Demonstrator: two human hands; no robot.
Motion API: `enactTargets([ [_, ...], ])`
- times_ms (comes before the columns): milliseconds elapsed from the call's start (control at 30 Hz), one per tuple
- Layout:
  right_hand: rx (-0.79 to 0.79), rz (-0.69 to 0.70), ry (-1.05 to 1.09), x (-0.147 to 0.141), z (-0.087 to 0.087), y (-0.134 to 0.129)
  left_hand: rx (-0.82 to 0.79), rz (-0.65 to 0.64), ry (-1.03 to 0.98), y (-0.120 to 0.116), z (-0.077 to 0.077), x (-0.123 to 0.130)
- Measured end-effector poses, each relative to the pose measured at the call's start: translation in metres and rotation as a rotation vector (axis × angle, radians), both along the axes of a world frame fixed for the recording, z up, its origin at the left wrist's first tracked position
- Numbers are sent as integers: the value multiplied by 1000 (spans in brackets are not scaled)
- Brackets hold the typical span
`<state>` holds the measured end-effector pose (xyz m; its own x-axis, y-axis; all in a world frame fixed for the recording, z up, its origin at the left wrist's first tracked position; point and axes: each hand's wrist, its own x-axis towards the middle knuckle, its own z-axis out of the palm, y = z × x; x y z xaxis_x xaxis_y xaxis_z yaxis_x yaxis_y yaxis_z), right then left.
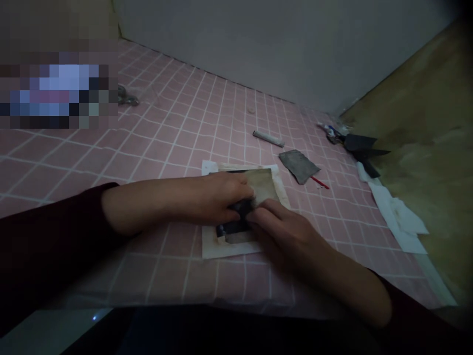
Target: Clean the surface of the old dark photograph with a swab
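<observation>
A white paper sheet (214,250) lies on the table beneath both hands, with a smaller beige-grey sheet (264,180) on top of it. Over its left part is a dark, thin flat piece (232,227), partly covered by my fingers. My left hand (221,197) reaches in from the left, its fingers curled round the upper part of the dark piece. From the right, my right hand (284,222) meets it with thumb and fingertips pinched together at the dark piece's right edge. What the right fingertips pinch is hidden, and the dim light blurs the detail.
A pink checked cloth (166,148) covers the table. Beyond the paper lie a grey cloth-like square (299,166), a thin red stick (320,183) and a grey tube (268,138). Dark-bladed tools (362,148) and white paper scraps (402,217) line the right wall.
</observation>
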<state>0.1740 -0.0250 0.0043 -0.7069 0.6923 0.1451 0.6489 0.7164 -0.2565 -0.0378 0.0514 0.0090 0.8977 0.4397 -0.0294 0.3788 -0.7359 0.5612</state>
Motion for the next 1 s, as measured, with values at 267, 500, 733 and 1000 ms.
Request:
enactTargets([
  [267,-27,-20,1,-1,1,-3,-3,3,-1,1,1,1],
  [500,-50,-131,-78,10,6,-4,-3,-5,15,0,3,1],
  [733,-39,32,4,0,5,-1,0,2,5,0,2,0],
  [1000,-38,23,-36,0,6,-1,-1,3,-7,1,0,0],
])
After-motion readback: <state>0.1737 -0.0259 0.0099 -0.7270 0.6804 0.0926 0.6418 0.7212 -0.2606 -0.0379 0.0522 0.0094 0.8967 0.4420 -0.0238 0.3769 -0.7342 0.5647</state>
